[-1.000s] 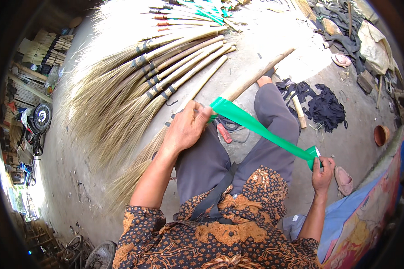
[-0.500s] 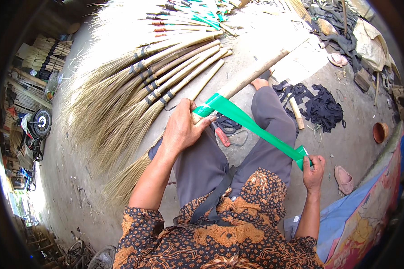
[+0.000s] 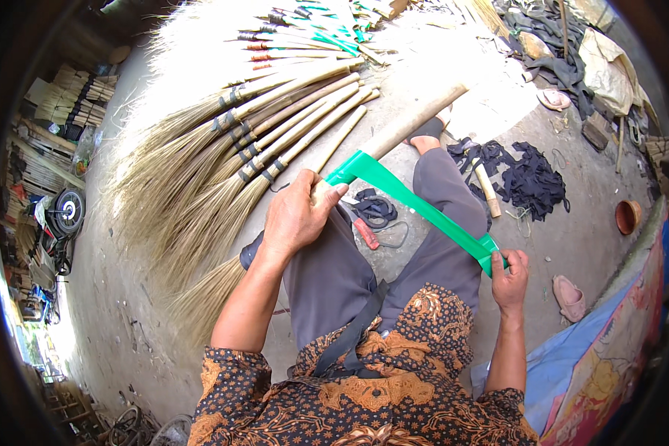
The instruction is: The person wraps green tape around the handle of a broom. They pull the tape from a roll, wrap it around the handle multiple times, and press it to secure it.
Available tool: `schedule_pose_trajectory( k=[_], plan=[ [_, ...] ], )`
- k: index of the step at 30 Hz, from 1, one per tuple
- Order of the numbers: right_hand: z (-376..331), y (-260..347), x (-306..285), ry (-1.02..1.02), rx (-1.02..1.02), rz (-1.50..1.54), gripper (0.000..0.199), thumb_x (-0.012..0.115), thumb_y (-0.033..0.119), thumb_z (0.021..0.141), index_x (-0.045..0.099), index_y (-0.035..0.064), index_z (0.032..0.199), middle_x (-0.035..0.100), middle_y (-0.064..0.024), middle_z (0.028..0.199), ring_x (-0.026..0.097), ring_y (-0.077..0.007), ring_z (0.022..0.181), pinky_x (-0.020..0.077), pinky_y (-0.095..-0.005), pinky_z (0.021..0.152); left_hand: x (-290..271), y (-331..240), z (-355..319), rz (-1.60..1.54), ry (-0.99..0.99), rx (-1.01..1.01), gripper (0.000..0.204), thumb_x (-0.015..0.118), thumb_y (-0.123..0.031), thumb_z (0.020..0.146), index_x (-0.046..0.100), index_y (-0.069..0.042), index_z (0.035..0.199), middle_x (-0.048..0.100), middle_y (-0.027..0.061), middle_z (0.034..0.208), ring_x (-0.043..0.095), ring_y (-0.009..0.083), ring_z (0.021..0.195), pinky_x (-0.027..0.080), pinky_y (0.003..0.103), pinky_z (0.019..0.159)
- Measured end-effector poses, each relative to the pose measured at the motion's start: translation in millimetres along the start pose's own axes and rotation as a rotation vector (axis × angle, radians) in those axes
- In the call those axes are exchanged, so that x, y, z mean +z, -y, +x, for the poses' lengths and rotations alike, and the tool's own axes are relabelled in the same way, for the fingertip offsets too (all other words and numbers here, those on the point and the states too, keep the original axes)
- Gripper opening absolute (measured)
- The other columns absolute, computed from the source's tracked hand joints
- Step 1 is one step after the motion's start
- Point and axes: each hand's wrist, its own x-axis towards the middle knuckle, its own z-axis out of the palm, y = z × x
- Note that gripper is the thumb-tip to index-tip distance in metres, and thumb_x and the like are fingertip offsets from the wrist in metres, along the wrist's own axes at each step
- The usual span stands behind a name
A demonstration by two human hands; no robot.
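Note:
My left hand (image 3: 299,212) is closed around a pale wooden broom handle (image 3: 412,125), which slants up and to the right across my lap. Grass bristles (image 3: 212,297) show beyond my left forearm, in line with this handle. Green tape (image 3: 416,202) is wrapped round the handle just above my left thumb. From there a wide strip runs taut down to the right. Its lower end, a folded or rolled bundle, is pinched in my right hand (image 3: 510,281), over the floor beside my knee.
Several grass brooms (image 3: 223,160) lie fanned out ahead on the left. A red-handled tool (image 3: 366,233) lies between my legs. Black cloth strips (image 3: 531,178), a short stick (image 3: 486,186), a clay pot (image 3: 628,217) and a pink shoe (image 3: 569,297) are on the right.
The handle's upper end has shifted slightly left and down. My right hand has moved a little up and left, its wrist turned, with the tape still stretched.

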Motion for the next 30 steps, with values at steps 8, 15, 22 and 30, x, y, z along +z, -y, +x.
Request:
schedule_pose_trajectory(
  k=[8,15,22,30],
  plan=[
    [15,11,12,-0.035,-0.008,0.019,0.02,0.076,0.022,0.104,0.071,0.0045,0.096,0.073,-0.0101,0.09,0.058,-0.0334,0.095,0.0471,-0.046,0.094,0,9,3,0.023,-0.098,0.133,0.064,0.075,-0.056,0.101,0.059,0.001,0.123,0.071,0.0283,0.085,0.072,0.0507,0.089,0.055,0.057,0.08],
    [29,22,29,-0.053,-0.056,0.041,0.021,0.077,0.024,0.104,0.072,0.005,0.097,0.073,-0.0091,0.09,0.058,-0.0327,0.097,0.0473,-0.046,0.094,-5,7,7,-0.008,-0.026,-0.021,0.061,0.086,-0.052,0.093,0.057,0.0,0.107,0.07,0.0283,0.089,0.071,0.0496,0.087,0.056,0.054,0.082],
    [44,33,47,-0.041,-0.057,0.101,0.022,0.078,0.026,0.103,0.073,0.0059,0.095,0.073,-0.0085,0.09,0.057,-0.032,0.096,0.0457,-0.0442,0.096,-8,21,5,0.032,-0.133,-0.004,0.063,0.079,-0.059,0.096,0.061,0.0,0.105,0.072,0.028,0.09,0.072,0.0484,0.087,0.056,0.054,0.079],
    [56,40,71,-0.016,-0.055,0.123,0.025,0.079,0.029,0.102,0.072,0.0059,0.094,0.074,-0.0098,0.092,0.057,-0.0331,0.098,0.0476,-0.046,0.092,-11,23,5,0.098,-0.191,0.065,0.061,0.068,-0.061,0.103,0.065,-0.001,0.11,0.073,0.027,0.086,0.074,0.0487,0.088,0.055,0.058,0.079]
  ],
)
